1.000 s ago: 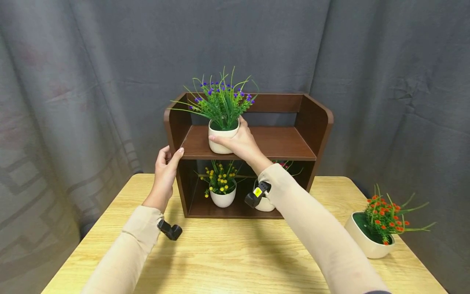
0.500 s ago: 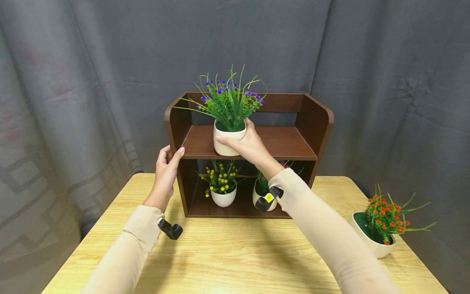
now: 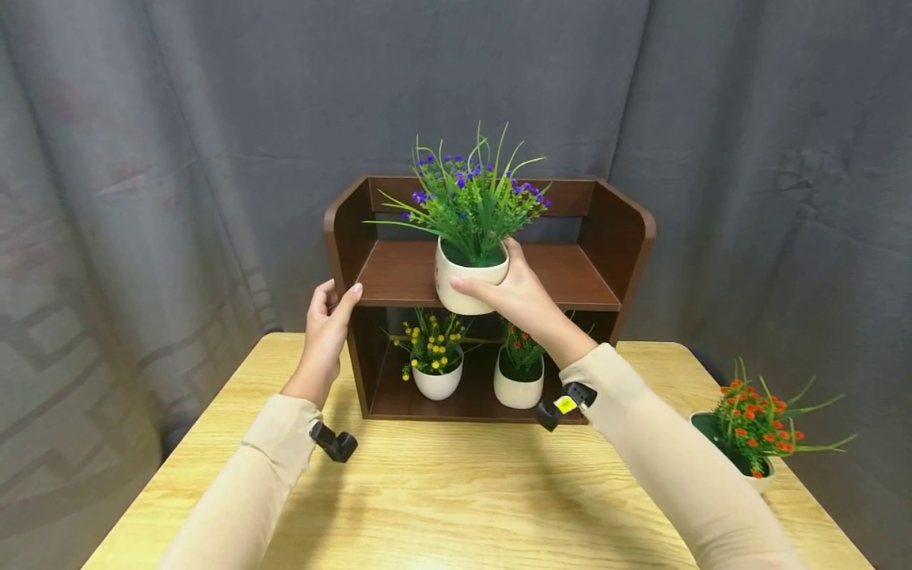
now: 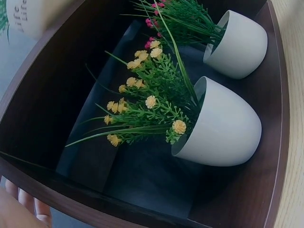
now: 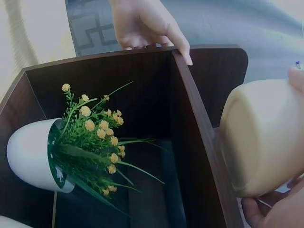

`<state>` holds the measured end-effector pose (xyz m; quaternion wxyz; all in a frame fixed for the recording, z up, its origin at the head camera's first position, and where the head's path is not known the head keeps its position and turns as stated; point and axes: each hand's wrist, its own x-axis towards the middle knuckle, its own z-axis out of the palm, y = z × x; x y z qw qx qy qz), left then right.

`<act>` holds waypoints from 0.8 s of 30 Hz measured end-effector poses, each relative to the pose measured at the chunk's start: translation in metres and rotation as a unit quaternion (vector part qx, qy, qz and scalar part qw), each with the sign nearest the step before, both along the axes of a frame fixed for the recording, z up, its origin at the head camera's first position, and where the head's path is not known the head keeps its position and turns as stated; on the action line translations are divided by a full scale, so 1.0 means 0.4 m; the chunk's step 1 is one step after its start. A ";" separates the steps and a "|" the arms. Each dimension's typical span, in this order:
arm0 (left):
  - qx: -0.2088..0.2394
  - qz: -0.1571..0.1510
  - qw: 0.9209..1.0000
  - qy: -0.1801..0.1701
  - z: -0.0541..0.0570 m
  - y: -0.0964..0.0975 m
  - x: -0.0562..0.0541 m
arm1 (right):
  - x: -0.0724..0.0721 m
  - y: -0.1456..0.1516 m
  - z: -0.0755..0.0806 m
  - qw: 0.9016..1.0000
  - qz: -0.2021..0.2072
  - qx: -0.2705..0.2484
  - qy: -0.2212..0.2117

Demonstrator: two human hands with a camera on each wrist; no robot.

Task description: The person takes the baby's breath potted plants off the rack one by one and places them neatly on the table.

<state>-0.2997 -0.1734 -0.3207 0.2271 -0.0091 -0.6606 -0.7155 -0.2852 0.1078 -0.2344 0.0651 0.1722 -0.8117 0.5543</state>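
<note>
My right hand (image 3: 523, 297) grips a cream pot (image 3: 466, 291) of purple artificial flowers (image 3: 470, 182), thumb across its front. The pot is in front of the upper board of a two-tier brown shelf (image 3: 402, 273); its underside faces the right wrist camera, tilted and lifted. My left hand (image 3: 324, 336) holds the shelf's left side panel, the thumb on the front edge at the upper board and the fingers behind. On the lower tier are a white pot (image 4: 223, 128) of yellow flowers (image 5: 102, 133) and a cream pot (image 3: 518, 389) of reddish flowers, partly covered by my right forearm.
A cream pot of orange-red flowers (image 3: 758, 423) is at the right edge of the wooden table (image 3: 427, 491), partly behind my right sleeve. Grey curtains (image 3: 249, 119) hang behind the table. A black wrist camera (image 3: 566, 404) sticks out from my right cuff.
My right hand has moved the purple-flower pot to the right and toward me, off the upper tier's left part. The reddish-flower pot below now shows more. The left hand keeps its place.
</note>
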 end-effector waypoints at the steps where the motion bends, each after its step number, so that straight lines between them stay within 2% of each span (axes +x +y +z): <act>1: 0.001 0.000 1.000 0.002 0.000 0.000 0.000 | 0.005 0.006 0.000 1.000 0.002 0.000 0.004; 7: 0.004 -0.006 1.000 0.012 0.002 0.005 -0.001 | 0.037 0.058 0.000 0.999 -0.013 0.048 0.008; 11: 0.003 -0.007 1.000 0.014 0.004 0.004 0.000 | 0.059 0.087 -0.004 0.997 -0.011 0.066 0.027; 17: 0.000 -0.007 1.000 0.007 0.006 0.004 0.000 | 0.093 0.130 -0.025 0.997 -0.008 0.068 0.043; 21: -0.001 -0.006 1.000 0.006 0.007 0.005 0.001 | 0.102 0.152 -0.040 0.996 0.013 0.054 0.063; 24: 0.007 -0.017 1.000 -0.007 0.009 -0.001 -0.008 | 0.116 0.154 -0.029 0.996 0.012 0.060 0.063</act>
